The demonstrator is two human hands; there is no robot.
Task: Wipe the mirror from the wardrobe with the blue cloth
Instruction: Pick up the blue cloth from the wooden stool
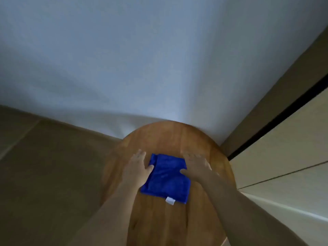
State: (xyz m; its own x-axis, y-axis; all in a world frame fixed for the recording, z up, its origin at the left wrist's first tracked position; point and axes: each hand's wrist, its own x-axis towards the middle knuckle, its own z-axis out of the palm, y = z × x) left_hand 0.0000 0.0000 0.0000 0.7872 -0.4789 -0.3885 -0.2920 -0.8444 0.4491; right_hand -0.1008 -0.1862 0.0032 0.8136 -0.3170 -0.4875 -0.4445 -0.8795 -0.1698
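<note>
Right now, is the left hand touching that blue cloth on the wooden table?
Touching. The head view shows the left hand lying flat by the blue cloth on the wooden table, its thumb resting over the cloth's left edge with no gap showing.

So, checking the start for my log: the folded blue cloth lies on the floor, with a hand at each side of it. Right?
Not quite. The head view shows the cloth lying on the round wooden table, not the floor. The rest holds: the left hand and right hand are at its sides.
</note>
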